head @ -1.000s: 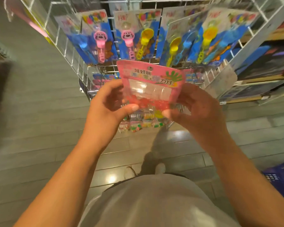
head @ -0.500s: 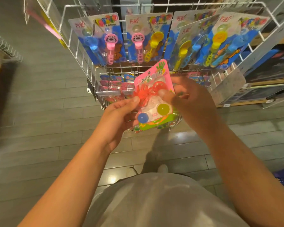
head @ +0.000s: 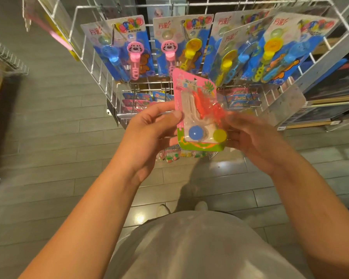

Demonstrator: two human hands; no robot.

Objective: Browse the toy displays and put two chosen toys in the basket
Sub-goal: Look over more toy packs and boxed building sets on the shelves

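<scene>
Both hands are up in front of the wire display rack (head: 93,63), and between them sits the pink toy card (head: 195,93), held upright with its front toward the camera. The left hand (head: 149,135) pinches the card's left edge, thumb on the front face. The right hand (head: 256,141) is at the card's right edge, fingers curled; it is blurred, so I cannot tell whether it actually grips the card or only brushes it. Under the clear blister lie an orange hand-shaped piece, one blue ball (head: 195,132) and one yellow-green ball (head: 220,135), side by side near the green bottom strip.

Behind the card, it partly covers the rack's lower tier, where a row of small red-and-blue packs (head: 137,97) hangs. On the top tier, five blue carded bubble-wand sets (head: 127,47) can be counted, overlapping toward the right, each with wands in pink, yellow or blue. More tiny packets (head: 169,157) peek out below the held card. A tilted clear plastic panel (head: 284,105) hangs on the rack's right side. Grey floor planks (head: 48,137) run beneath, and two shoe tips show above a grey shirt (head: 199,248).
</scene>
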